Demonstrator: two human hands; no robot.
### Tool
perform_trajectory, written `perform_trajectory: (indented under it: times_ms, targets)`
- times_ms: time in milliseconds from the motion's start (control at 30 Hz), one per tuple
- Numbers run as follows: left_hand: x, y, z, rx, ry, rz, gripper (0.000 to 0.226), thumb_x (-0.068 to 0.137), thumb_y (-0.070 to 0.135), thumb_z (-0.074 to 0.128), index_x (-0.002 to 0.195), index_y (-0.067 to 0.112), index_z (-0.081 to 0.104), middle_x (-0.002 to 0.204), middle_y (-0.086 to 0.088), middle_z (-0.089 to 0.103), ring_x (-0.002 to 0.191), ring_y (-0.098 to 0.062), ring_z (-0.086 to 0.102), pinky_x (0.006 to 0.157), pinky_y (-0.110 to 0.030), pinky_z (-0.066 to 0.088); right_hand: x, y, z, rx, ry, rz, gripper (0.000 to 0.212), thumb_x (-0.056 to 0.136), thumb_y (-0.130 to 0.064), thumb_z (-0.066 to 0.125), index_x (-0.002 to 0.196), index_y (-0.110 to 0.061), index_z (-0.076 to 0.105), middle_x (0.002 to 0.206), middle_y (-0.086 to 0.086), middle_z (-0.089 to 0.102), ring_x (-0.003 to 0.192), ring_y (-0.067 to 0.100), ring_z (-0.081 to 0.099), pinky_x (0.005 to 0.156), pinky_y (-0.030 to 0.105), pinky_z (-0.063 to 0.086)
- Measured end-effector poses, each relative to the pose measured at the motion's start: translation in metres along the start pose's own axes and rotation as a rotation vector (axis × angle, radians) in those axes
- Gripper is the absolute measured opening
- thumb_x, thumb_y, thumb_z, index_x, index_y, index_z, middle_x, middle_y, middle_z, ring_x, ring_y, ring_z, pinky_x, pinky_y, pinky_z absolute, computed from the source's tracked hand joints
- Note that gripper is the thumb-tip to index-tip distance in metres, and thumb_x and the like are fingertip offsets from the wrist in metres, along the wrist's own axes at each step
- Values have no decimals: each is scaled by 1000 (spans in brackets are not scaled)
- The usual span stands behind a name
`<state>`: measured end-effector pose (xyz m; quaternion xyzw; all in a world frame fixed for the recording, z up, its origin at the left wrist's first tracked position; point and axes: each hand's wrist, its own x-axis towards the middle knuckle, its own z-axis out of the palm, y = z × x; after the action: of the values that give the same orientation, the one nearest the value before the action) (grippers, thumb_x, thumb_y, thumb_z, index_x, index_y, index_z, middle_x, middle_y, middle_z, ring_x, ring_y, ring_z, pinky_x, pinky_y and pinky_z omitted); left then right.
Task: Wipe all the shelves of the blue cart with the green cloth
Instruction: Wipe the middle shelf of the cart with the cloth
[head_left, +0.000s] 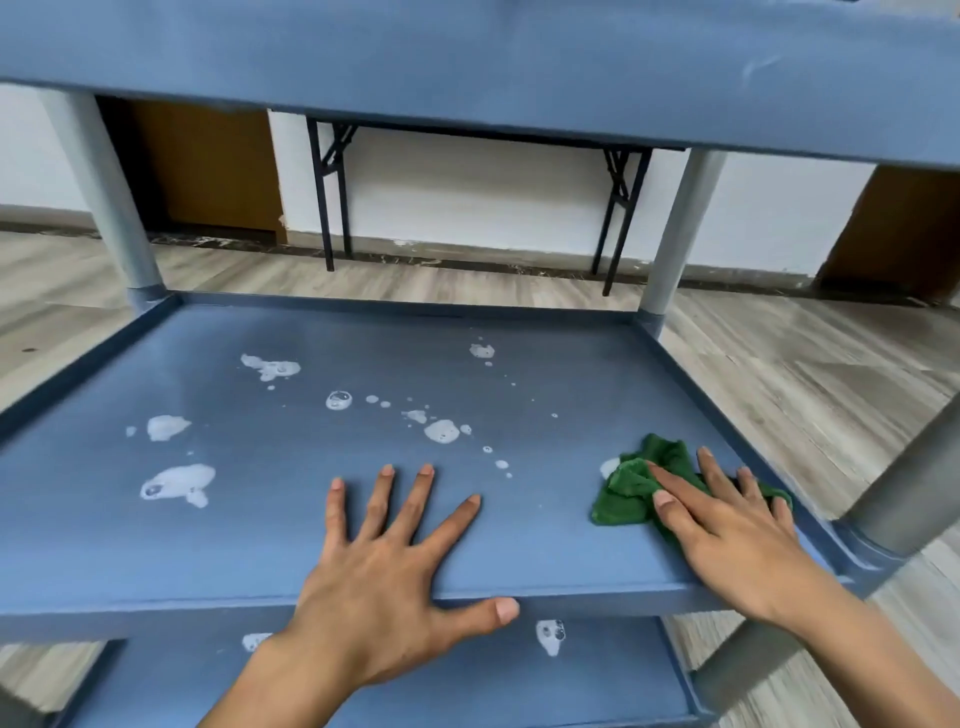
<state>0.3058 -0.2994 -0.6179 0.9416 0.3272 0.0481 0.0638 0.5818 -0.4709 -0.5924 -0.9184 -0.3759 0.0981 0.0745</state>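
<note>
The blue cart's middle shelf (291, 530) fills the view, dotted with several white foam patches (176, 480). My left hand (387, 566) lies flat on the shelf near its front edge, fingers spread, thumb over the front rim. My right hand (727, 525) presses straight fingers on the crumpled green cloth (631, 488) at the shelf's right side, close to the right rim. The top shelf's underside (467, 57) spans the upper view. Part of the bottom shelf (467, 686) shows below, with foam spots on it.
Grey cart posts stand at the far left (104, 192), far right (675, 228) and near right (909, 499) corners. Beyond the cart are a wood-look floor (805, 389), a white wall and the black legs of a folding table (332, 197).
</note>
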Motion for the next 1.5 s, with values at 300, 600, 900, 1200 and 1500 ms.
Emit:
perform_trajectory:
  times_ms: [300, 600, 900, 1200, 1500]
  targets:
    - [-7, -6, -1, 47, -37, -19, 107, 52, 103, 29, 131, 67, -33, 156, 19, -35, 144, -17, -35, 117, -53, -21, -16, 10, 0, -316, 66, -163, 52, 91, -71, -5, 141, -69, -20, 160, -18, -22, 151, 31, -26, 105, 67, -32]
    - [-4, 2, -6, 64, -3, -16, 98, 51, 106, 27, 133, 74, -18, 160, 20, -19, 150, -21, -18, 120, -58, -3, 34, -1, 1, -110, -97, -322, 51, 104, -53, 18, 150, -62, -3, 166, -16, -18, 155, 30, -13, 121, 63, -8]
    - [0, 14, -20, 179, 12, 17, 84, 70, 97, 28, 135, 48, 53, 138, 1, 61, 118, -35, 63, 96, -59, 45, 190, -63, -4, -43, 17, -200, 51, 104, -51, 22, 154, -53, 15, 170, -3, 5, 154, 39, 4, 116, 74, -2]
    - [3, 2, -9, 91, 74, -7, 70, 83, 86, 18, 135, 53, 51, 143, 0, 56, 126, -38, 55, 98, -72, 40, 271, -93, -11, -72, 37, -148, 53, 102, -49, 24, 155, -48, 21, 169, -3, 14, 152, 37, 15, 114, 76, 4]
    - [-5, 4, -9, 19, 0, -129, 65, 86, 85, 14, 143, 61, 31, 155, 10, 40, 145, -30, 33, 108, -72, 28, 132, -50, -8, -46, -64, -255, 53, 102, -48, 19, 155, -51, 14, 170, -6, 6, 155, 30, 9, 123, 57, 10]
